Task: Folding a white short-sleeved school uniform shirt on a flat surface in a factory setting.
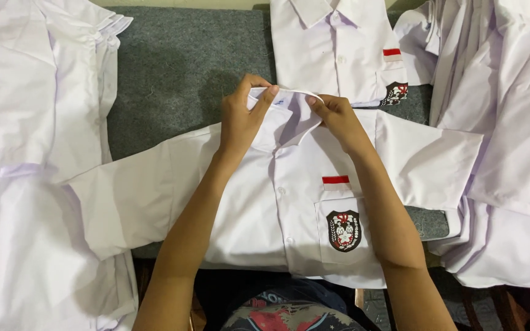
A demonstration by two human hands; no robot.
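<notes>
Right now both hands work at the collar of a white short-sleeved shirt that lies face up on the grey desk. The left hand has its grip pinching the left end of the collar, thumb under and fingers curled over the fold; the right hand has its grip pressed together on the right end, just across the neck opening from the left grip. Between the two grips the collar band stands lifted off the cloth in a small arch.

Below the grips the shirt looks largely laid out already: the front placket runs straight down with its buttons closed as far as can be seen, both sleeves are spread out to either side, and the chest pocket with a dark crest badge and a red-and-white strip above it lies flat, below the right grip. What seems unfinished is the collar itself, which is raised rather than lying flat, and the body and sleeves are not folded in.

Beyond the grips another white shirt of the same kind lies buttoned. Stacks of white shirts sit well out to the left of the left grip, and a looser heap of shirts lies out to the right of the right grip.
</notes>
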